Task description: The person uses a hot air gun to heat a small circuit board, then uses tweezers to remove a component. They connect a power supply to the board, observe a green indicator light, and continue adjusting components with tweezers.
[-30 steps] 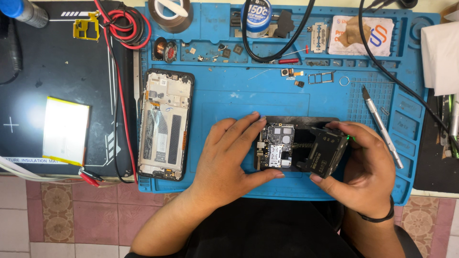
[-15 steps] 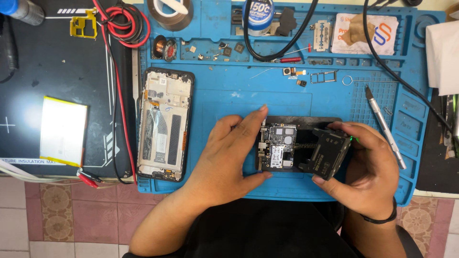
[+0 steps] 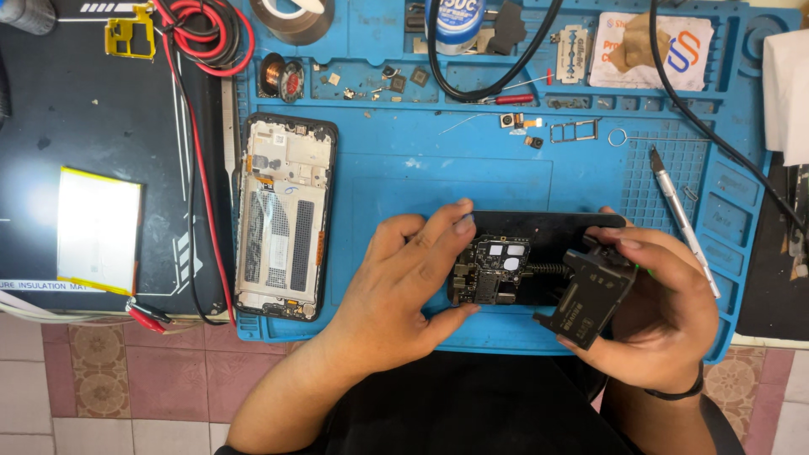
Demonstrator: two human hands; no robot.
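Observation:
A small phone circuit board sits in a black board holder on the blue work mat. My left hand pinches the board's left edge between thumb and fingers. My right hand grips the holder's black sliding clamp block at the right end, tilted. A spring rod runs between board and clamp block.
An opened phone frame lies on the mat's left. A flat battery rests on the dark insulation mat. Red and black leads, tape roll, tweezers, razor blade, small parts and black cables lie behind.
My left fingers have shifted slightly on the board's top edge. The clamp block in my right hand stays tilted at nearly the same spot.

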